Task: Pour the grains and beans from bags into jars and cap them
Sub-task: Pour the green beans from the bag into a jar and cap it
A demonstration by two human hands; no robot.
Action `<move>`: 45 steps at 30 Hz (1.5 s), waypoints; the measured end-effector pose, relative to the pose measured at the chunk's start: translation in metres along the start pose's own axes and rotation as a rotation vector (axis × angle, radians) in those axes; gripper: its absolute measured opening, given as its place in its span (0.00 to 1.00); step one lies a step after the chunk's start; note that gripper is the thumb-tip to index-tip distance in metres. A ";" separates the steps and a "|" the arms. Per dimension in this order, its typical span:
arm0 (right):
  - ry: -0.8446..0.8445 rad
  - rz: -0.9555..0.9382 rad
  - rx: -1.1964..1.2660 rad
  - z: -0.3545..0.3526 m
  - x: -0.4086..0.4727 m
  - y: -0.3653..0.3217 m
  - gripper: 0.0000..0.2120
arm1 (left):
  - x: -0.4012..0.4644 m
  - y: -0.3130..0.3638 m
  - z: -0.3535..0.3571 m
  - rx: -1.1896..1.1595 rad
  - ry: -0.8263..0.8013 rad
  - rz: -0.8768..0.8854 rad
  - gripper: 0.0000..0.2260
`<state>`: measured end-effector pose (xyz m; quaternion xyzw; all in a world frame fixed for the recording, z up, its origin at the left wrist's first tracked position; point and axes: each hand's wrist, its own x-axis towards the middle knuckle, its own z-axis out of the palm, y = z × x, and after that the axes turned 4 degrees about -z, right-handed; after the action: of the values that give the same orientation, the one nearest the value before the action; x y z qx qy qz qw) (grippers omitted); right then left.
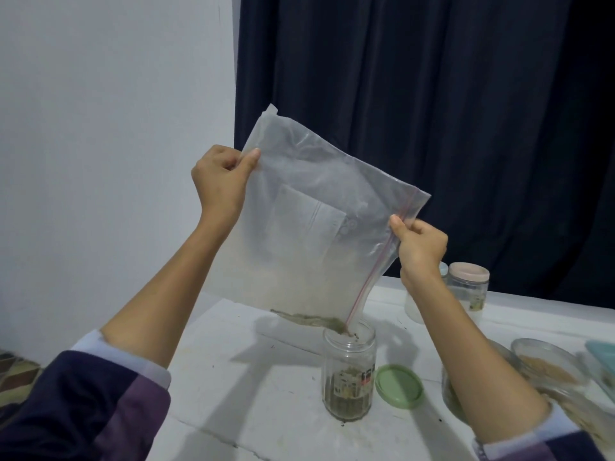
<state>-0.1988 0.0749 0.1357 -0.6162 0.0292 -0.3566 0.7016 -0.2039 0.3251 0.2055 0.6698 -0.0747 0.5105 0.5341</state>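
Pinching a clear zip bag tilted above the open jar, left hand at its raised bottom edge, right hand by the red zip, lowest corner spilling green grains into the jar's mouth, green lid just right of the jar.

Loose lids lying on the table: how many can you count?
1: the green lid lies flat on the table, right of the open jar. Others may be hidden.

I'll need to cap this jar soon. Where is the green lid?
In the head view the green lid lies on the white table, right beside the open jar.
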 end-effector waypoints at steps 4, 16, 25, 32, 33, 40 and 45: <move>-0.004 0.003 0.000 0.000 0.000 -0.001 0.10 | 0.000 -0.001 -0.001 0.000 -0.002 -0.006 0.15; -0.012 0.010 -0.024 0.002 0.000 -0.004 0.08 | 0.001 -0.003 0.002 0.033 -0.025 0.008 0.14; -0.025 0.019 -0.037 0.002 0.002 -0.002 0.10 | -0.005 -0.002 0.006 0.050 -0.082 0.013 0.13; -0.009 0.013 -0.042 0.000 0.004 0.000 0.09 | 0.000 -0.006 0.003 0.047 -0.068 -0.010 0.13; 0.007 0.012 -0.047 0.000 0.004 0.001 0.08 | -0.001 -0.005 0.003 0.058 -0.087 -0.007 0.12; 0.012 0.033 -0.051 -0.002 0.003 0.004 0.09 | -0.002 -0.002 0.008 0.069 -0.114 0.012 0.12; 0.000 0.046 -0.040 -0.003 0.003 0.005 0.11 | -0.002 -0.002 0.010 0.071 -0.107 0.014 0.13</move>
<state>-0.1955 0.0704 0.1315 -0.6294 0.0507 -0.3398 0.6971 -0.1974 0.3172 0.2035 0.7141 -0.0897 0.4802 0.5014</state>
